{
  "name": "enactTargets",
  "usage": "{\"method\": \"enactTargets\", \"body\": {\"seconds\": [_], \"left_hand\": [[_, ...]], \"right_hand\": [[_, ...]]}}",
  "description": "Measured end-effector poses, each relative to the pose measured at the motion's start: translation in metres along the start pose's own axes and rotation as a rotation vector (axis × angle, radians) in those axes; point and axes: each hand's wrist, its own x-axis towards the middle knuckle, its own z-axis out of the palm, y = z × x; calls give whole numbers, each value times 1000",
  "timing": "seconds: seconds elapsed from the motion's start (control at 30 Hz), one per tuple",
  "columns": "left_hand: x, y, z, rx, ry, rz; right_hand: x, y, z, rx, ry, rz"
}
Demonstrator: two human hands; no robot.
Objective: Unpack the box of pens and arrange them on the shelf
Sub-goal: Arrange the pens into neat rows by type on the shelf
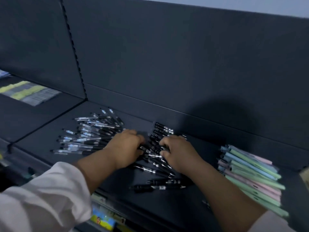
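Left hand (127, 148): palm down at the left edge of the middle heap of black pens (155, 166), fingers curled in, with several barrels showing from under the knuckles. It grips a bunch of them.
Right hand (177, 153): palm down on the right side of the same heap, fingers and thumb bent towards each other with pens between them. It reads as a grip, though motion blur softens the fingertips.
The two hands are near each other with only pens between them. Both forearms are bare. A white sleeve (50, 195) covers the left upper arm, and a pale cuff edge shows at the bottom right.

Black pens: a loose, crossed pile on the dark shelf (167, 208), running from near the back panel (167, 56) towards the front edge. A few lie apart at the front, roughly parallel to the edge.
Clear-barrelled pens (87, 134): a second heap left of the left hand, fanned out with tips pointing left. The heap's right edge touches that hand.
Pastel pens (250, 174): green, pink and blue, stacked side by side right of the right forearm, well apart from the black heap.

A slotted upright (73, 47) divides the back panel. Left of it, flat yellow-and-grey packets (28, 93) lie on the neighbouring shelf. Coloured packaging (103, 220) shows on a lower level below the front edge; detail is too blurred to read.
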Motion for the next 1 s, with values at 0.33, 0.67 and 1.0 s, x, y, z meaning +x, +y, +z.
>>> {"method": "enactTargets", "body": {"seconds": [0.33,0.67,1.0], "left_hand": [[-72,-76,-23,11,199,-229],[-234,-228,-54,71,324,-539],[-453,-376,-77,95,258,-924]], "right_hand": [[44,-113,17,-81,34,-310],[67,-313,67,-156,-33,-580],[58,-550,163,-176,-166,-771]]}}
